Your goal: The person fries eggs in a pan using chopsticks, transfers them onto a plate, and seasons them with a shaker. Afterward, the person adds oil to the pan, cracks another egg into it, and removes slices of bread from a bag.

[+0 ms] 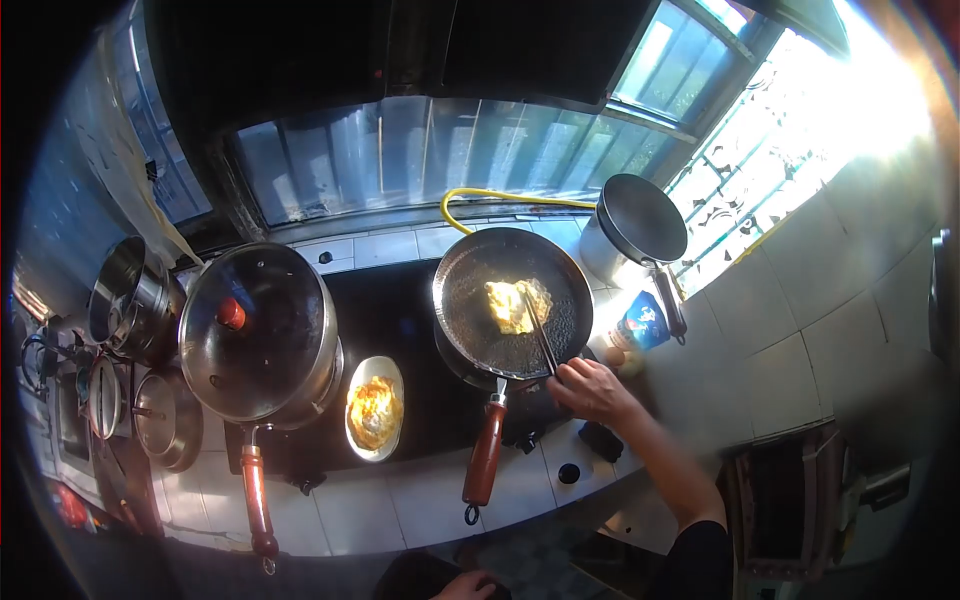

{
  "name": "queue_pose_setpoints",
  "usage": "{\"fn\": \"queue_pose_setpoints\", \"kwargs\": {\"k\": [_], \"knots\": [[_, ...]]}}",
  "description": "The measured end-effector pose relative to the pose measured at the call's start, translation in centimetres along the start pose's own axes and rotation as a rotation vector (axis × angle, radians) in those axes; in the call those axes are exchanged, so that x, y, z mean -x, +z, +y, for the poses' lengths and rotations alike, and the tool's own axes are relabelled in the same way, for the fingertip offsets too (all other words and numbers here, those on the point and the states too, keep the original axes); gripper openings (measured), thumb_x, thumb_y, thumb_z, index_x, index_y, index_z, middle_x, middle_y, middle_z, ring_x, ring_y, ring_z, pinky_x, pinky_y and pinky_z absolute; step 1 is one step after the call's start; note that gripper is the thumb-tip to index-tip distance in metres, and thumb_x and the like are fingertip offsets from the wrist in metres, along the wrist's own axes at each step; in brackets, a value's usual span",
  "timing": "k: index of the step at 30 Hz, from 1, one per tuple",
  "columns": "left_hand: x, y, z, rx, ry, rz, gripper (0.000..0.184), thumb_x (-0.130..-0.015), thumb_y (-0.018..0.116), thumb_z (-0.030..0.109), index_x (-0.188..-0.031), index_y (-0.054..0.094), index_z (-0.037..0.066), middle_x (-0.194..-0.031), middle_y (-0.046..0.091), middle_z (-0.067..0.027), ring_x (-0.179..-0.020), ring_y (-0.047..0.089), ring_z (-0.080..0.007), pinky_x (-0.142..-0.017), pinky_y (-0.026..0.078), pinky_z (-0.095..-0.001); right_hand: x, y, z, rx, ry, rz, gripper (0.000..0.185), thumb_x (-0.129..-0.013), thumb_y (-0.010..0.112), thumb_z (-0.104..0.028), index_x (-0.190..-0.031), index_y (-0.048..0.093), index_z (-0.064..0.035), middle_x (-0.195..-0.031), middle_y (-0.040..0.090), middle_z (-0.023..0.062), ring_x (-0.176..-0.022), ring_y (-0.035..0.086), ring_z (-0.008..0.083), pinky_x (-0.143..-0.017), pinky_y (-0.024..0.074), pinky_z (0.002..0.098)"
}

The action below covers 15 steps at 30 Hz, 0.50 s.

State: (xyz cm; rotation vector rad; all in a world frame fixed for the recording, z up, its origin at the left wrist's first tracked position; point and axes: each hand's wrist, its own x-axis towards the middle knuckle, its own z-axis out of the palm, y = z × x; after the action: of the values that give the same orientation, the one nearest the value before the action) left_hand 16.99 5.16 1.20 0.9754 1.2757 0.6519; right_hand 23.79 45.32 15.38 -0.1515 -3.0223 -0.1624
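My right hand [590, 390] is closed around a pair of dark chopsticks [543, 340]. Their tips touch a folded fried egg [510, 306], pale yellow with browned patches, in a frying pan [465, 325]. Oil glistens on the pan's dark surface, and its reddish wooden handle [485, 460] points toward me. Left of this pan, a white oval dish [352, 438] holds another fried egg [374, 405]. At the bottom edge, only part of my left hand [467, 586] shows, away from the pan; its fingers are mostly cut off.
A large lidded pan [262, 340] stands left on the black cooktop [385, 300]. A dark pan [643, 222] rests atop a pot at the back right, near a blue packet [645, 320]. A yellow hose [530, 197] runs behind. Metal pots [130, 300] crowd the far left.
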Motion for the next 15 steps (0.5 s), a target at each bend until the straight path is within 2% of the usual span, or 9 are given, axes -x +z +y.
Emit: {"fn": "queue_pose_setpoints", "kwargs": {"k": [1, 2, 4, 6, 8, 9, 10, 12, 15], "knots": [[-0.1, 0.2, -0.4, 0.004, -0.003, -0.004, 0.038, -0.082, 0.055, 0.03, -0.105, 0.054, 0.0, -0.103, 0.058, -0.0202, -0.096, 0.055, -0.0345, -0.081, 0.044, -0.04, -0.6, -0.5, -0.2, -0.052, 0.028, 0.131, 0.022, -0.069, 0.064, -0.015, -0.086, 0.052, -0.0093, -0.081, 0.05, 0.0039, -0.072, 0.051, 0.0175, -0.061, 0.0449, 0.0297], [-0.3, 0.4, -1.1, 0.019, 0.025, 0.016, 0.036, -0.083, 0.054, 0.028, -0.104, 0.054, 0.0, -0.101, 0.057, -0.0197, -0.095, 0.055, -0.0331, -0.08, 0.044, -0.0394, -0.9, -0.5, -0.2, -0.056, 0.03, 0.126, 0.022, -0.069, 0.064, -0.015, -0.086, 0.052, -0.0093, -0.081, 0.05, 0.0039, -0.072, 0.051, 0.0175, -0.061, 0.0449, 0.0297], [0.0, 0.1, -0.6, 0.031, 0.047, 0.031, 0.033, -0.084, 0.053, 0.027, -0.103, 0.054, 0.0, -0.099, 0.057, -0.0192, -0.093, 0.055, -0.0316, -0.079, 0.044, -0.0388, -1.7, -0.8, -0.6, -0.106, 0.208, 0.379, 0.019, -0.069, 0.064, -0.007, -0.085, 0.053, -0.0088, -0.074, 0.05, 0.0045, -0.065, 0.052, 0.0177, -0.055, 0.0445, 0.0304], [-0.2, -1.2, 0.3, -0.002, -0.071, -0.094, 0.034, -0.086, 0.053, 0.024, -0.113, 0.053, 0.003, -0.103, 0.06, -0.0116, -0.099, 0.056, -0.0194, -0.086, 0.043, -0.0304, -2.0, -1.5, -0.9, -0.179, 0.291, 0.463, 0.015, -0.071, 0.061, -0.001, -0.084, 0.057, -0.0065, -0.071, 0.052, 0.0062, -0.061, 0.053, 0.0194, -0.053, 0.044, 0.0303], [0.0, -2.0, 1.2, 0.018, -0.092, -0.063, 0.033, -0.086, 0.052, 0.023, -0.112, 0.053, 0.003, -0.103, 0.06, -0.0124, -0.098, 0.057, -0.0203, -0.086, 0.043, -0.0309, -1.2, -1.6, -1.1, -0.33, 0.562, 0.754, 0.013, -0.073, 0.061, -0.001, -0.086, 0.059, -0.0038, -0.074, 0.055, 0.0079, -0.065, 0.056, 0.0196, -0.055, 0.0442, 0.0296], [0.2, -2.3, 1.8, 0.044, -0.111, -0.029, 0.033, -0.086, 0.051, 0.022, -0.112, 0.053, 0.002, -0.103, 0.06, -0.0131, -0.098, 0.057, -0.0212, -0.086, 0.043, -0.0315, -0.1, -1.0, -1.1, -0.491, 0.757, 0.801, 0.01, -0.076, 0.057, 0.0, -0.086, 0.061, -0.0011, -0.075, 0.056, 0.0091, -0.066, 0.058, 0.0194, -0.058, 0.048, 0.0277], [0.3, -3.0, 2.3, 0.043, -0.114, -0.031, 0.033, -0.086, 0.051, 0.022, -0.112, 0.053, 0.002, -0.103, 0.06, -0.0131, -0.098, 0.057, -0.0212, -0.086, 0.043, -0.0315, 0.8, -0.7, -1.1, -0.492, 0.761, 0.8, 0.01, -0.076, 0.057, 0.0, -0.086, 0.061, -0.0011, -0.075, 0.056, 0.0091, -0.066, 0.058, 0.0194, -0.058, 0.048, 0.0277], [0.8, -4.9, 3.8, 0.079, -0.146, 0.077, 0.03, -0.086, 0.051, 0.02, -0.111, 0.054, 0.002, -0.102, 0.06, -0.0118, -0.098, 0.057, -0.0191, -0.086, 0.043, -0.0304, 2.3, -0.4, -1.0, -1.164, 1.254, 1.144, 0.012, -0.079, 0.052, -0.001, -0.088, 0.06, 0.0, -0.078, 0.057, 0.0099, -0.068, 0.06, 0.0203, -0.061, 0.0524, 0.0286], [0.6, -7.1, 1.9, 0.195, -0.093, 0.267, 0.027, -0.086, 0.052, 0.016, -0.108, 0.055, 0.002, -0.098, 0.061, -0.0102, -0.094, 0.057, -0.017, -0.084, 0.044, -0.029, 4.6, 1.3, 0.8, -1.469, 1.409, 1.298, 0.018, -0.083, 0.048, -0.007, -0.095, 0.057, 0.0033, -0.082, 0.058, 0.0137, -0.069, 0.061, 0.0237, -0.064, 0.0551, 0.0315]]}}
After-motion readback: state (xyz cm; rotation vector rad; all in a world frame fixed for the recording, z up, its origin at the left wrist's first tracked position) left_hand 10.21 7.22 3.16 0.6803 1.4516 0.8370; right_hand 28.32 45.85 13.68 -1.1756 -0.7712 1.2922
